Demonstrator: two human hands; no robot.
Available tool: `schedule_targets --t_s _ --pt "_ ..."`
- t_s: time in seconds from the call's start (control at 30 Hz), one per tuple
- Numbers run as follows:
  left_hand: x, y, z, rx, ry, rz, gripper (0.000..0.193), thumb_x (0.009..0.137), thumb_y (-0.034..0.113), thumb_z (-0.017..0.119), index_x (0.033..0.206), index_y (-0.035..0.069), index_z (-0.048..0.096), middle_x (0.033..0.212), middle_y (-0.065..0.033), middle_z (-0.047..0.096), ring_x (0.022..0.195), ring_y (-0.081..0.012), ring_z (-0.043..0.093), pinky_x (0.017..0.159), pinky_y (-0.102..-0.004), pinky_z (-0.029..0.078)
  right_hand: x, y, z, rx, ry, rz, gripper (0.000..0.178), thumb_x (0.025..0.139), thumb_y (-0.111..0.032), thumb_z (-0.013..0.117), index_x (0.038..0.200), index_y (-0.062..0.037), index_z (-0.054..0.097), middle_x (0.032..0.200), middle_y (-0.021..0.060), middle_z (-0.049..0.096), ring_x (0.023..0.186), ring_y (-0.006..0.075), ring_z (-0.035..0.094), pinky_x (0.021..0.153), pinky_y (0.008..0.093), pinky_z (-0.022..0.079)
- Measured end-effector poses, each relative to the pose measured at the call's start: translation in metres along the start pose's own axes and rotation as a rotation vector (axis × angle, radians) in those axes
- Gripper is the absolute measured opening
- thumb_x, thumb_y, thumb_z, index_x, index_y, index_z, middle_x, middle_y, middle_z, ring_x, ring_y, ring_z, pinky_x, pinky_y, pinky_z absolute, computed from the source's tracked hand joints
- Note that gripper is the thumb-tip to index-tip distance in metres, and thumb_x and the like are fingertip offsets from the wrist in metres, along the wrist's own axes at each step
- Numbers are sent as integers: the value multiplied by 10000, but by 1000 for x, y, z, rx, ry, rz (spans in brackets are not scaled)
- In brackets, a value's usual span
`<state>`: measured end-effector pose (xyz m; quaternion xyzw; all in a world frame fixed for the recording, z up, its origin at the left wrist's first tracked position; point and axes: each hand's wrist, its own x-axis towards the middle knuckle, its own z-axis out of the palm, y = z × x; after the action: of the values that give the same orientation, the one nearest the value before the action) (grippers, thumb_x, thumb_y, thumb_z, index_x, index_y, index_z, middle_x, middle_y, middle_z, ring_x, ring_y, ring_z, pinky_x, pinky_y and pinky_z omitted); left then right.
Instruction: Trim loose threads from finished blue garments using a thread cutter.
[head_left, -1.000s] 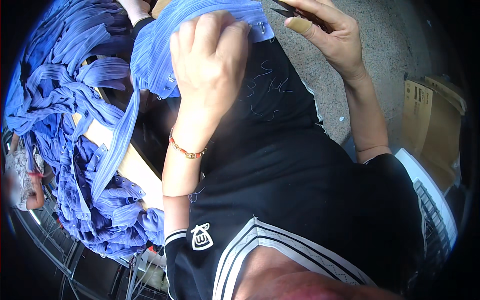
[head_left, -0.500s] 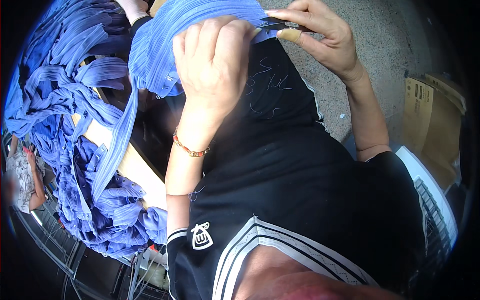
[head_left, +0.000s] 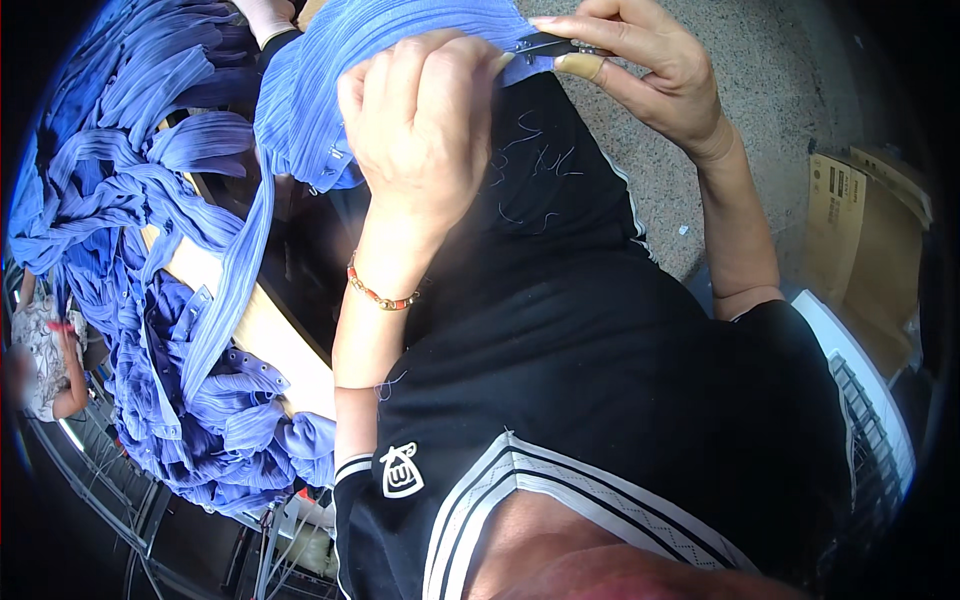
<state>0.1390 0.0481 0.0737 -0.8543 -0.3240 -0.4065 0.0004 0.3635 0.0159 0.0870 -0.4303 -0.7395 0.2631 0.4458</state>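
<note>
A blue pleated garment (head_left: 320,85) lies across my lap, with small metal fasteners along its edge. My left hand (head_left: 425,135) is closed on the garment near its right edge, fingertips pinching the cloth. In my right hand (head_left: 655,75) is a pair of small dark thread snips (head_left: 550,46), held between the fingers and the thumb, which has a tan covering on it. The blades point left and touch the garment's edge by the fasteners. Whether they cut a thread is too small to tell. Loose threads (head_left: 540,165) cling to my black trousers.
More blue pleated garments (head_left: 200,400) are heaped over a pale wooden board (head_left: 290,350) on my left. Beyond them, at the far left, a person (head_left: 45,355) is at work. Cardboard boxes (head_left: 850,240) stand on the speckled floor (head_left: 770,110) to my right.
My left hand has shifted slightly left with the cloth. The handles of the snips look more squeezed together in my right hand. The person at the left has moved an arm.
</note>
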Motion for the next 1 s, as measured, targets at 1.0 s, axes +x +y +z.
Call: schedule_targets --t_s 1.0 --pt "17 -3 -27 -620 -26 -526 56 993 62 664 1001 14 692 793 -19 627 738 -117 596 675 -238 467 5 2 13 588 94 291 605 872 -34 804 1412 60 549 1042 17 603 890 74 569 783 216 460"
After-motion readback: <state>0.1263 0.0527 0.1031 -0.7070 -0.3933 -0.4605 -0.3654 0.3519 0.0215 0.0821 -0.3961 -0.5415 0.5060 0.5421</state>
